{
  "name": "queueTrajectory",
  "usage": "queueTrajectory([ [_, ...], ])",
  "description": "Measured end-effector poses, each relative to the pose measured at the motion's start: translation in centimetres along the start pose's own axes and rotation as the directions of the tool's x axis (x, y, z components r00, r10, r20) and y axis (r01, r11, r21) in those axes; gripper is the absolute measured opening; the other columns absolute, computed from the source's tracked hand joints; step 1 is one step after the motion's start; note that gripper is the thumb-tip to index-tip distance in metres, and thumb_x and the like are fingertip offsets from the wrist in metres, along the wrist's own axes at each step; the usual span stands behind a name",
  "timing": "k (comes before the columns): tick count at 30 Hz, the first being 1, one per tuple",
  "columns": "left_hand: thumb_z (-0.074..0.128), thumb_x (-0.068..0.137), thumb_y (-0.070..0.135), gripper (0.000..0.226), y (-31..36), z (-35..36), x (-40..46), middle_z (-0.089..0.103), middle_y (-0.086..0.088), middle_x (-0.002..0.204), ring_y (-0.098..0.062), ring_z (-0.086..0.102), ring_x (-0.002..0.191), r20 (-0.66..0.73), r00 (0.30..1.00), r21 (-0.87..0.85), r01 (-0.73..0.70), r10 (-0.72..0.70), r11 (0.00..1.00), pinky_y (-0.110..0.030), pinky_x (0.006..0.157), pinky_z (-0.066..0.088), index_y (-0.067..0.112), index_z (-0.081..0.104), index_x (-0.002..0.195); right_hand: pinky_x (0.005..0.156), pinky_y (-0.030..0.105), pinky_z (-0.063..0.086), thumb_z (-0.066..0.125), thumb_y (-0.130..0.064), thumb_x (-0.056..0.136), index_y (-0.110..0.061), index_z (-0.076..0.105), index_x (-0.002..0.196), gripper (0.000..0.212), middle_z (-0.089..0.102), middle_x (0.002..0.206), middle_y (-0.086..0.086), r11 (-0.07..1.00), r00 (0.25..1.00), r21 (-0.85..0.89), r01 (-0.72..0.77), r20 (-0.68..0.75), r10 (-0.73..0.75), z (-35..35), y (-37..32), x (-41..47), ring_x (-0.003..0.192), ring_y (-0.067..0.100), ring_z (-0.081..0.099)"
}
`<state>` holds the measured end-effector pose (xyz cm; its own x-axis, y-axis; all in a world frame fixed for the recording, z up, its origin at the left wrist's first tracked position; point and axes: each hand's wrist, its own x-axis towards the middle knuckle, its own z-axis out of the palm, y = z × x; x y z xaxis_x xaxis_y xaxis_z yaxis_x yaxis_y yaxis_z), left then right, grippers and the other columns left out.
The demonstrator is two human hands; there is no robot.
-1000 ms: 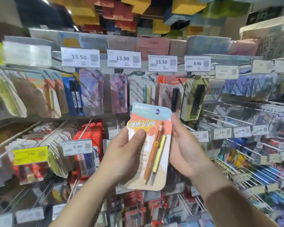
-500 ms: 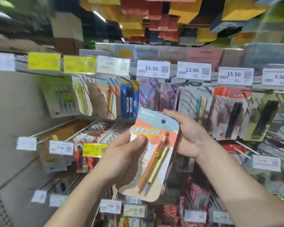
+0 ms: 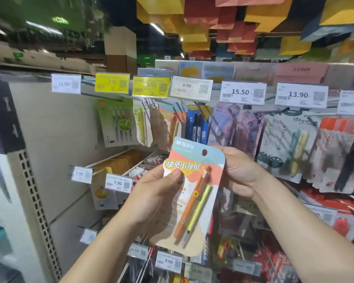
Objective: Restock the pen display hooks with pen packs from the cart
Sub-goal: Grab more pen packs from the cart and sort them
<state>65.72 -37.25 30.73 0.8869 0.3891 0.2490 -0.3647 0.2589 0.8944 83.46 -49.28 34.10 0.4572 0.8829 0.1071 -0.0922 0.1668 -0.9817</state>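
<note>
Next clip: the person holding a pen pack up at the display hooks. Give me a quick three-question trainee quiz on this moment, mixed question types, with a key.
1. True or false: the pen pack is already hanging on a hook.
2. Which hand has its thumb on the front of the pack, over the yellow lettering?
A. left hand
B. right hand
C. neither
3. Fill in: the two pens in the pack are orange and ____.

Key
1. False: both hands hold it in front of the display, its hang hole free.
2. A. The right hand grips the upper right edge from behind.
3. Yellow. A matching pack hangs under the yellow 9.50 price tag.
</note>
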Motion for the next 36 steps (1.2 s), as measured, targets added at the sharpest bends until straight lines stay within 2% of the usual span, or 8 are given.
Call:
queueTrajectory([
  [5, 0.063, 0.096, 0.019, 0.019, -0.3, -0.3, 0.2, 0.078, -0.017, 0.107, -0.024, 0.077, 0.085, 0.009, 1.000, 0.023, -0.001, 0.001, 1.000, -0.031, 0.072, 0.061, 0.016, 0.082, 0.098, 0.074, 0.037, 0.063, 0.071, -0.002, 0.085, 0.002, 0.072, 0.118, 0.033, 0.075, 0.110, 0.023, 0.995, 0.993, -0.070, 0.066, -0.093, -0.073, 1.1, 0.5, -0.1, 0.091, 0.035, 0.071],
  [9, 0.058, 0.091, 0.018, 0.026, -0.4, -0.1, 0.6, 0.078, -0.017, 0.107, -0.024, 0.077, 0.086, -0.035, 0.999, -0.025, -0.030, 0.029, 0.999, -0.031, 0.071, 0.062, 0.014, 0.081, 0.101, 0.054, 0.028, 0.058, 0.061, -0.002, 0.097, -0.008, 0.070, 0.090, 0.012, 0.077, 0.087, 0.010, 0.976, 0.935, -0.012, 0.216, -0.285, -0.210, 2.0, -0.2, 0.1, 0.064, 0.020, 0.068],
  [14, 0.059, 0.089, 0.023, 0.025, 0.1, -1.1, 1.1, 0.078, -0.016, 0.109, -0.023, 0.076, 0.086, -0.161, 0.986, -0.030, -0.057, 0.052, 0.998, -0.036, 0.075, 0.060, 0.016, 0.079, 0.102, 0.081, 0.035, 0.055, 0.062, -0.008, 0.100, -0.015, 0.065, 0.084, 0.017, 0.074, 0.070, -0.003, 0.881, 0.733, -0.130, 0.454, -0.508, -0.452, 0.5, -3.6, 0.3, 0.069, 0.012, 0.069],
  [18, 0.060, 0.086, 0.024, 0.027, -0.1, -1.0, 1.2, 0.079, -0.015, 0.103, -0.023, 0.076, 0.082, -0.181, 0.983, -0.029, -0.042, 0.036, 0.999, -0.033, 0.069, 0.062, 0.012, 0.075, 0.104, 0.102, 0.058, 0.053, 0.074, -0.015, 0.078, -0.019, 0.079, 0.086, 0.011, 0.079, 0.100, 0.007, 0.776, 0.578, -0.268, 0.572, -0.539, -0.612, 0.4, -6.1, 0.9, 0.107, 0.035, 0.072],
  [21, 0.057, 0.093, 0.022, 0.024, -0.1, -0.7, 1.2, 0.079, -0.015, 0.104, -0.022, 0.076, 0.082, -0.181, 0.983, -0.022, -0.037, 0.033, 0.999, -0.034, 0.071, 0.062, 0.011, 0.074, 0.106, 0.102, 0.050, 0.055, 0.068, -0.008, 0.074, -0.017, 0.076, 0.091, 0.021, 0.079, 0.098, -0.001, 0.723, 0.489, -0.330, 0.607, -0.562, -0.668, 0.3, -6.7, 1.5, 0.108, 0.027, 0.072],
  [24, 0.055, 0.097, 0.021, 0.024, 0.1, -1.0, 1.1, 0.079, -0.013, 0.105, -0.021, 0.076, 0.082, -0.198, 0.980, -0.015, -0.033, 0.030, 0.999, -0.035, 0.072, 0.061, 0.012, 0.075, 0.106, 0.099, 0.040, 0.057, 0.070, 0.001, 0.082, -0.017, 0.073, 0.096, 0.022, 0.078, 0.096, -0.006, 0.762, 0.521, -0.354, 0.542, -0.570, -0.636, 0.2, -6.6, 1.9, 0.106, 0.019, 0.073],
  [29, 0.058, 0.093, 0.025, 0.024, 0.6, -2.0, 1.0, 0.080, -0.011, 0.102, -0.020, 0.076, 0.079, -0.236, 0.971, 0.002, -0.047, 0.046, 0.999, -0.037, 0.070, 0.056, 0.014, 0.075, 0.107, 0.101, 0.048, 0.056, 0.068, -0.001, 0.087, -0.019, 0.073, 0.100, 0.023, 0.079, 0.104, -0.002, 0.791, 0.537, -0.394, 0.469, -0.584, -0.609, -0.5, -6.8, 2.8, 0.108, 0.021, 0.073],
  [36, 0.054, 0.100, 0.020, 0.022, 0.9, -3.1, 1.0, 0.080, -0.009, 0.099, -0.018, 0.076, 0.077, -0.277, 0.960, -0.014, -0.052, 0.046, 0.999, -0.038, 0.072, 0.055, 0.015, 0.076, 0.102, 0.103, 0.062, 0.051, 0.066, 0.001, 0.094, -0.009, 0.073, 0.111, 0.021, 0.072, 0.123, 0.017, 0.820, 0.611, -0.067, 0.569, -0.633, -0.476, -1.0, -6.1, 5.0, 0.119, 0.038, 0.066],
])
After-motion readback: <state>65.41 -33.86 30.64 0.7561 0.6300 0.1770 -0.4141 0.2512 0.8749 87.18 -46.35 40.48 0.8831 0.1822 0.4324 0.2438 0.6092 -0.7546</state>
